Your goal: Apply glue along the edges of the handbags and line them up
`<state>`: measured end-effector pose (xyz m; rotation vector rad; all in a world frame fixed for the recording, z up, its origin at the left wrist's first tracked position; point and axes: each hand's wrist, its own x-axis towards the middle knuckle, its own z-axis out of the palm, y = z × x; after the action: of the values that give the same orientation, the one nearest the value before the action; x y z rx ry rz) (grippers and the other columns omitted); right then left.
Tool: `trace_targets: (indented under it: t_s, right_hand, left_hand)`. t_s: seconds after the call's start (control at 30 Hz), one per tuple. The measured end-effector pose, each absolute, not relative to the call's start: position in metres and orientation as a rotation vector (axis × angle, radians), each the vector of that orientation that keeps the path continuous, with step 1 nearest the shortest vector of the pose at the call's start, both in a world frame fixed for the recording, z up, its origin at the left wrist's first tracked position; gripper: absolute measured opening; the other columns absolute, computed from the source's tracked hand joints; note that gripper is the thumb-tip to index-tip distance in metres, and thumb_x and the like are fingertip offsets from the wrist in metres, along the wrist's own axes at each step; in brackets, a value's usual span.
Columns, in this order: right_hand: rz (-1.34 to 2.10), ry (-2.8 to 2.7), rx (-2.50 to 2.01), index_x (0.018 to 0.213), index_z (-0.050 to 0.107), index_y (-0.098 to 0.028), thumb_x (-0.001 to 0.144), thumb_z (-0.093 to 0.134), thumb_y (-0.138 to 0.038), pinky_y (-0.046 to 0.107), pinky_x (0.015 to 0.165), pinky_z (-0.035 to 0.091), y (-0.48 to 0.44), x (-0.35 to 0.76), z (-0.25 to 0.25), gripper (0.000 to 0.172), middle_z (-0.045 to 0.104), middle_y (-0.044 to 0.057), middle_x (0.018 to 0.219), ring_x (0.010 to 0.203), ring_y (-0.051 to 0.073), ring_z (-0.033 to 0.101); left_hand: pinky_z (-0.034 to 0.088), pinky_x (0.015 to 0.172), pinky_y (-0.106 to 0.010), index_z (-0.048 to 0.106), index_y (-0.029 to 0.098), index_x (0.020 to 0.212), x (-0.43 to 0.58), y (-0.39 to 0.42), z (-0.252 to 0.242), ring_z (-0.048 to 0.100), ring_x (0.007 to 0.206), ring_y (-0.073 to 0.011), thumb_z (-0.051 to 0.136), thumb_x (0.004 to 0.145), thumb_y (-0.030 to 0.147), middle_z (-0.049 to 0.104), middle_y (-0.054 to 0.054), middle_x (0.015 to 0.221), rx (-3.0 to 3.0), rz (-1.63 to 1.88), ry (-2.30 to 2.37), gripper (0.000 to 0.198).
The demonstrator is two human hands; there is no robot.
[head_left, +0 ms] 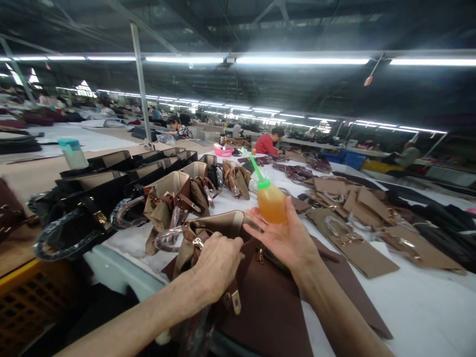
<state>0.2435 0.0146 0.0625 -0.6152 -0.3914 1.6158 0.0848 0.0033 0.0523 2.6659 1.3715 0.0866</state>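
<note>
In front of me is a brown handbag, its top open and its tan lining showing. My left hand is closed on the bag's near upper edge, by a gold zip pull and a strap with a metal end. My right hand holds a squeeze bottle of amber liquid, gripped at the thumb side with the other fingers stretched out. The bottle has a green cap and a long green nozzle tilted up to the left. A flat dark brown panel lies under both forearms.
Black handbags and brown ones stand in rows at left, some handles wrapped in plastic. Flat tan bag pieces lie on the white table at right. A yellow crate sits lower left. A person in red works farther back.
</note>
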Motion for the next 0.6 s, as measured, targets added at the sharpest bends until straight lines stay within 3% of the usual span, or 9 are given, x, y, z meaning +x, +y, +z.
trace_targets:
  t_s: [0.1,0.27,0.43,0.6]
  right_hand:
    - [1.666,-0.385,-0.622,0.091,0.067,-0.014,0.081,0.054,-0.059,0.060,0.095,0.032,0.002,0.251,0.070,0.048,0.065,0.016,0.092,0.122,0.034,0.041]
    - [1.652,-0.356,-0.629,0.099,0.067,-0.016,0.078,0.059,-0.058,0.061,0.093,0.033,-0.027,0.255,0.081,0.047,0.066,0.015,0.092,0.122,0.037,0.041]
    - [1.671,-0.215,-0.684,0.093,0.069,-0.014,0.076,0.063,-0.054,0.057,0.094,0.037,-0.040,0.248,0.081,0.043,0.066,0.016,0.090,0.122,0.036,0.042]
    - [1.684,-0.254,-0.677,0.095,0.069,-0.017,0.076,0.061,-0.057,0.061,0.092,0.036,-0.037,0.241,0.081,0.045,0.067,0.016,0.092,0.121,0.035,0.043]
  left_hand:
    - [0.040,0.067,-0.032,0.060,0.018,0.076,0.078,0.008,0.048,0.058,0.074,-0.0217,0.045,0.089,0.026,0.066,-0.005,0.075,2.744,0.095,1.206,0.021]
    - [0.034,0.079,-0.034,0.055,0.019,0.075,0.048,0.002,0.045,0.051,0.069,-0.0162,0.051,0.084,0.022,0.062,0.001,0.072,2.909,0.319,0.584,0.011]
    - [0.029,0.093,-0.039,0.056,0.018,0.067,0.028,-0.006,0.042,0.051,0.073,-0.0152,0.053,0.086,0.026,0.060,0.002,0.069,2.768,0.422,0.767,0.021]
    - [0.014,0.106,-0.045,0.057,0.019,0.071,0.025,-0.023,0.030,0.053,0.085,-0.0159,0.060,0.083,0.029,0.061,0.004,0.070,2.606,0.727,0.987,0.015]
